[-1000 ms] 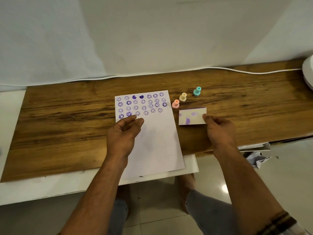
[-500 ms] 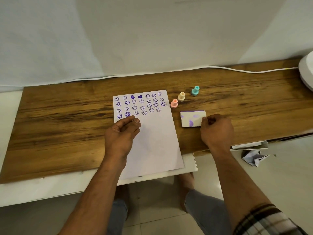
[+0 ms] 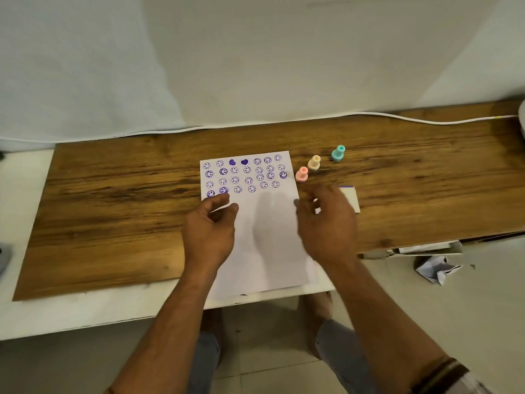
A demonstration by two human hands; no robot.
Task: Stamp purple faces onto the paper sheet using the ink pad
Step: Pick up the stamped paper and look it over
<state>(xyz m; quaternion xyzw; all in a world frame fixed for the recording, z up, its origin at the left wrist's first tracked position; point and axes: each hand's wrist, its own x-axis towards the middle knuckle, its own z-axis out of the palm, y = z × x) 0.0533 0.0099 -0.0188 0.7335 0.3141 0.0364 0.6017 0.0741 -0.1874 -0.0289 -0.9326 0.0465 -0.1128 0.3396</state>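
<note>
A white paper sheet [image 3: 264, 240] lies on the wooden board [image 3: 113, 206], its top rows filled with purple faces and two hearts. My left hand [image 3: 210, 228] rests on the sheet's left side, fingers loosely curled, holding nothing. My right hand [image 3: 326, 223] hovers blurred over the sheet's right edge, fingers apart and empty. It covers most of the white ink pad [image 3: 350, 197], which lies just right of the sheet. Three small stamps stand in a diagonal row above the pad: pink [image 3: 301, 174], cream [image 3: 314, 162] and teal [image 3: 338, 153].
A white cable [image 3: 426, 120] runs along the board's back edge against a white cloth backdrop. A white object [image 3: 522, 115] pokes in at the far right. Crumpled paper [image 3: 434, 268] lies on the floor at right. My knees show below the table's front edge.
My right hand has left the ink pad's right edge and moved left, now spread above the pad and the sheet's right edge. The left hand stays on the sheet.
</note>
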